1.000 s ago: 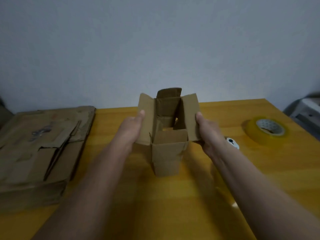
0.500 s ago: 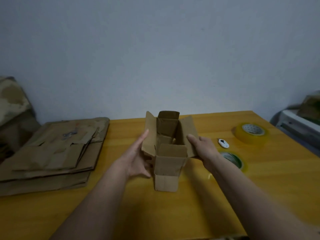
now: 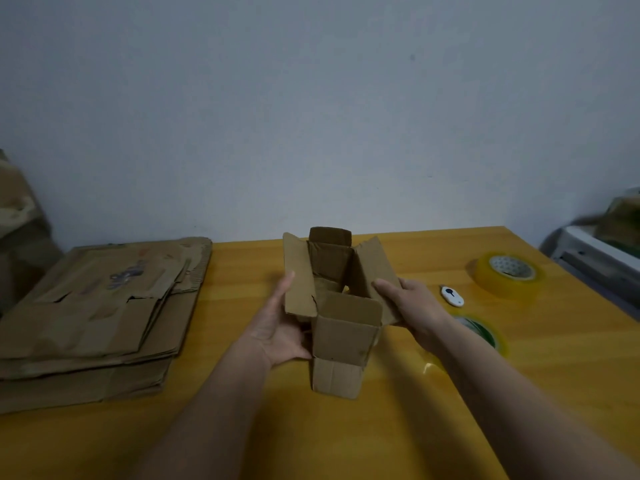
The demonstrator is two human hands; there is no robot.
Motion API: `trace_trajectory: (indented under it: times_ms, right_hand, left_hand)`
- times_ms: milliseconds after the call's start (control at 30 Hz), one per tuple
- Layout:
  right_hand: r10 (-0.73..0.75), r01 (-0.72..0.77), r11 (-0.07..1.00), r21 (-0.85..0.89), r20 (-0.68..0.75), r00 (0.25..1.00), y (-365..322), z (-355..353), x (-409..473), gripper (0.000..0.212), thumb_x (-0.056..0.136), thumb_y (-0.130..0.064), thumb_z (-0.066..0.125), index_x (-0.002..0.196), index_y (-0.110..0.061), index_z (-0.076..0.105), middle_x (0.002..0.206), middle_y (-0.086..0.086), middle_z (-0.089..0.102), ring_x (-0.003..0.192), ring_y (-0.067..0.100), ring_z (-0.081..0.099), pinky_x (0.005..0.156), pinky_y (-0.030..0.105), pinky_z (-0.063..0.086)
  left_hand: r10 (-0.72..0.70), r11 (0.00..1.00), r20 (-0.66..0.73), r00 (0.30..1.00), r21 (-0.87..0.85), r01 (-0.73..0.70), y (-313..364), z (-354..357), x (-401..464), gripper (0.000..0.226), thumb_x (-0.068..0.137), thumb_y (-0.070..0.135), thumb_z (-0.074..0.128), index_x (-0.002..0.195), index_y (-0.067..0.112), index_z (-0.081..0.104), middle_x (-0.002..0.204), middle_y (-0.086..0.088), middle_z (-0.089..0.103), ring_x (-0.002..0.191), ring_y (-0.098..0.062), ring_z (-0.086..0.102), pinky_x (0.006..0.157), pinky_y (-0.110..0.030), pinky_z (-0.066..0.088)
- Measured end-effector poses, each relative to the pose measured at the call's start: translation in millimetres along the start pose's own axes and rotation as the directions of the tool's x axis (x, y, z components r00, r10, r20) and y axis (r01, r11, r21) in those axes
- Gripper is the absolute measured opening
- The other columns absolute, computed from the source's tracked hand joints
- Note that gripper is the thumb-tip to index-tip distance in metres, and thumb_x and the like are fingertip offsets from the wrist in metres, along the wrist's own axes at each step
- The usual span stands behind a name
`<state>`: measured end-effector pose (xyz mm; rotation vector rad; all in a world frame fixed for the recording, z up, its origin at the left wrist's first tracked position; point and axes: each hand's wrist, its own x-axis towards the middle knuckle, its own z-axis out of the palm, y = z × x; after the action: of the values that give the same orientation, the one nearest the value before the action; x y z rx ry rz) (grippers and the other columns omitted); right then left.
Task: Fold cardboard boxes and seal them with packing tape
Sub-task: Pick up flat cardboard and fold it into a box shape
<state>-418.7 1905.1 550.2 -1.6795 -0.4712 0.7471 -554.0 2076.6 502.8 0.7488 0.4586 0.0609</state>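
Plain grey wall backs a yellow wooden desk that carries everything in view. Largest item: a stack of flattened cardboard at the desk's left side, near the far edge. Centre: a small cardboard box, upright on the desk, top flaps splayed open. The left hand lies with straight fingers against the outside of the left flap and wall, a flat, wide grip that presses rather than clasps. The right hand holds the right flap, fingers over its outer face; whether the thumb closes round the edge cannot be told.

Step in hand, as judged: closing the top flaps. Good practice is probably to fold the short near and far flaps inward first, then bring the two long side flaps together until their edges meet, keeping the box square against the desk so the seam lies flat for taping.

To the right lie a yellow tape roll, a second, greenish tape roll partly hidden behind the right forearm, and a small white cutter.

Hard to make out: the box's bottom and whether it is taped, its dim interior, blurred objects at both frame edges.
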Motion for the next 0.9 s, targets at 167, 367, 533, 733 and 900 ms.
trace_trajectory:
  times_ms: [167, 367, 533, 733, 900]
  right_hand:
    - [-0.006, 0.006, 1.000, 0.008, -0.086, 0.996, -6, 2, 11, 0.036, 0.094, -0.026, 0.057, 0.124, -0.007, 0.049, 0.105, 0.014, 0.062, 0.094, 0.027, 0.063, 0.074, 0.036, 0.056]
    - [0.015, -0.029, 0.991, -0.127, -0.105, 0.994, -4, 11, 20, 0.037, 0.096, -0.026, 0.054, 0.127, -0.007, 0.046, 0.102, 0.010, 0.057, 0.088, 0.023, 0.057, 0.062, 0.029, 0.049]
    - [-0.060, 0.026, 0.977, -0.210, -0.158, 0.986, -15, 15, 32, 0.040, 0.097, -0.023, 0.052, 0.132, -0.007, 0.043, 0.112, 0.011, 0.053, 0.096, 0.026, 0.057, 0.069, 0.032, 0.052]
    - [-0.088, 0.058, 0.972, -0.229, -0.124, 0.988, -24, 8, 34, 0.039, 0.098, -0.022, 0.051, 0.134, -0.007, 0.043, 0.106, 0.009, 0.055, 0.087, 0.021, 0.059, 0.065, 0.030, 0.052]
    - [-0.134, 0.109, 0.956, -0.273, -0.077, 0.988, -26, 7, 38, 0.033, 0.098, -0.021, 0.051, 0.130, -0.012, 0.046, 0.099, 0.004, 0.058, 0.084, 0.019, 0.061, 0.062, 0.029, 0.053]
  left_hand:
    - [0.007, 1.000, -0.004, 1.000, 0.014, -0.007, 7, -6, 3, 0.079, 0.062, 0.060, 0.076, 0.129, 0.021, 0.059, 0.125, -0.021, 0.063, 0.122, -0.043, 0.052, 0.100, -0.070, 0.033]
    - [0.036, 0.987, -0.255, 0.966, 0.163, 0.006, 3, -19, 9, 0.065, 0.074, 0.050, 0.068, 0.128, 0.019, 0.051, 0.126, -0.019, 0.059, 0.119, -0.038, 0.053, 0.109, -0.055, 0.034]
    - [0.342, 0.904, -0.344, 0.875, 0.374, -0.206, 25, 2, 27, 0.036, 0.091, 0.028, 0.062, 0.123, 0.011, 0.058, 0.113, -0.013, 0.066, 0.108, -0.028, 0.061, 0.102, -0.050, 0.046]
    - [0.252, 0.834, -0.165, 0.954, 0.537, -0.127, 55, 7, 42, 0.114, 0.041, 0.070, 0.083, 0.139, 0.025, 0.045, 0.147, -0.009, 0.043, 0.135, -0.033, 0.037, 0.112, -0.060, 0.027]
    - [0.267, 0.875, -0.107, 0.958, 0.443, -0.195, 76, 4, 69, 0.136, 0.037, 0.077, 0.081, 0.152, 0.035, 0.022, 0.159, -0.014, 0.019, 0.147, -0.031, 0.018, 0.116, -0.060, 0.016]
